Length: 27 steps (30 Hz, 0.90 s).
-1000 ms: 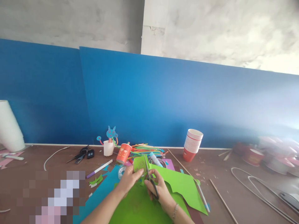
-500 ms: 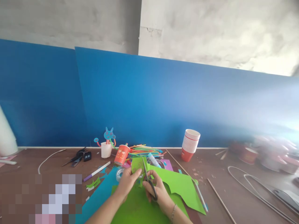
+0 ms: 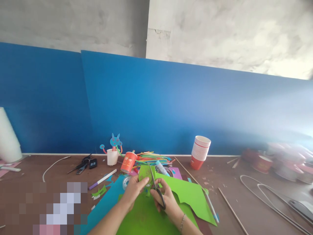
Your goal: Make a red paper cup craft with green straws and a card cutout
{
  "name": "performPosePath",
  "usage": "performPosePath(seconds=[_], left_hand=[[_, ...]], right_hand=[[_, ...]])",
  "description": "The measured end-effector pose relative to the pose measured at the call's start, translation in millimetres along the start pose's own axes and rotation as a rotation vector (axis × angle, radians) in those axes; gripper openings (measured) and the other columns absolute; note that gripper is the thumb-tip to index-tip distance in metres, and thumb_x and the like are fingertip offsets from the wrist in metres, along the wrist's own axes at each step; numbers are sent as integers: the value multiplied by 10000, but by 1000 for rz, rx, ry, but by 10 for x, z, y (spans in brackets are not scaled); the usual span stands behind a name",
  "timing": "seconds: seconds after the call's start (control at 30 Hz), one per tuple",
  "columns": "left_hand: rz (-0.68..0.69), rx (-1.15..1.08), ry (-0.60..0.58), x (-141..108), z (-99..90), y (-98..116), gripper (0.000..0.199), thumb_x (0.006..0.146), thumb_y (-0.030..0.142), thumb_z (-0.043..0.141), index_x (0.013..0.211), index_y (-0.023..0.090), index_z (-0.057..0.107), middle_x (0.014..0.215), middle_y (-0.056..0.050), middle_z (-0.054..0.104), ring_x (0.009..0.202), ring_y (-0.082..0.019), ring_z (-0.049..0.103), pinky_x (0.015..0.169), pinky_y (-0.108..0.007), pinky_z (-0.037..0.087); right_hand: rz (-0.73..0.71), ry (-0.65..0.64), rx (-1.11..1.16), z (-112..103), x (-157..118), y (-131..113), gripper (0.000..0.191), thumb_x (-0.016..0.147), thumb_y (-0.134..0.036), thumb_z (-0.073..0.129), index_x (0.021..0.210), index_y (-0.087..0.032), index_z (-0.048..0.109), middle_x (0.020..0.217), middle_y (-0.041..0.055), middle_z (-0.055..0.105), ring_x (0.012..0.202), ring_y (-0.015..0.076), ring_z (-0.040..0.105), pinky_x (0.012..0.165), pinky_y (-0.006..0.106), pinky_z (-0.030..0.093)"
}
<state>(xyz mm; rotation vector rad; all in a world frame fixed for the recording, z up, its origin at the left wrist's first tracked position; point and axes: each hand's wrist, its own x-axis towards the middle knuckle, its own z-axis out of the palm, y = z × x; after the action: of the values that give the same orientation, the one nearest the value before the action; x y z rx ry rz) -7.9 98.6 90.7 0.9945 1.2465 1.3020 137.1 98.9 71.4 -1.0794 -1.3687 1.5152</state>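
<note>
My left hand (image 3: pixel 134 190) pinches a small piece of green paper (image 3: pixel 144 171) between thumb and fingers, holding it upright above the table. In my right hand (image 3: pixel 164 195) are dark-handled scissors (image 3: pixel 160 196), their blades pointing up along the right edge of that piece. Whether the blades are closed on the paper is hard to make out. Beneath both hands lies a larger green sheet (image 3: pixel 146 217), with another cut green sheet (image 3: pixel 195 194) to the right. A blue sheet (image 3: pixel 97 215) shows under the left forearm, near a roll of tape (image 3: pixel 125 182).
Behind my hands lie coloured sticks (image 3: pixel 151 158) and a glue stick (image 3: pixel 161 168). A red cup (image 3: pixel 128 162), a white cup with a blue paper figure (image 3: pixel 112 157) and stacked cups (image 3: pixel 201 151) stand along the blue panel (image 3: pixel 146 104). A marker (image 3: pixel 102 179) lies left; a wooden stick (image 3: pixel 232 210) lies right.
The whole view has shifted slightly, so things appear a little further right. My hands keep the same hold on the paper and the scissors, with barely any movement between them.
</note>
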Motion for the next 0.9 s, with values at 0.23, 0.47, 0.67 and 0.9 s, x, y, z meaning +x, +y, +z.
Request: performPosePath(seconds=[0.23, 0.47, 0.67, 0.9], left_hand=[[37, 7, 28, 33, 38, -137, 376, 686, 547, 643, 574, 198, 561, 497, -3, 560, 396, -105, 392, 422, -246, 261], [32, -8, 2, -6, 66, -75, 366, 619, 505, 693, 511, 207, 511, 439, 27, 485, 396, -98, 380, 428, -236, 271], [32, 7, -50, 8, 27, -77, 372, 663, 475, 681, 493, 204, 490, 434, 34, 462, 400, -90, 356, 447, -245, 237], [15, -25, -57, 40, 8, -107, 433, 645, 524, 703, 486, 199, 466, 421, 42, 420, 392, -78, 321, 454, -248, 204]], right_hand=[[13, -9, 1, 20, -4, -12, 560, 609, -558, 775, 852, -235, 387, 453, -140, 487, 280, 26, 374, 277, 123, 281], [8, -7, 1, 15, 6, 48, 563, 625, -563, 754, 887, -230, 383, 453, -128, 511, 319, 46, 411, 301, 130, 301], [-21, -5, -4, 23, 16, 65, 519, 654, -547, 740, 860, -233, 381, 402, -151, 442, 289, 39, 355, 296, 131, 264], [-22, -6, -2, 8, 5, 28, 543, 619, -553, 771, 848, -236, 394, 443, -146, 449, 273, 31, 353, 276, 130, 251]])
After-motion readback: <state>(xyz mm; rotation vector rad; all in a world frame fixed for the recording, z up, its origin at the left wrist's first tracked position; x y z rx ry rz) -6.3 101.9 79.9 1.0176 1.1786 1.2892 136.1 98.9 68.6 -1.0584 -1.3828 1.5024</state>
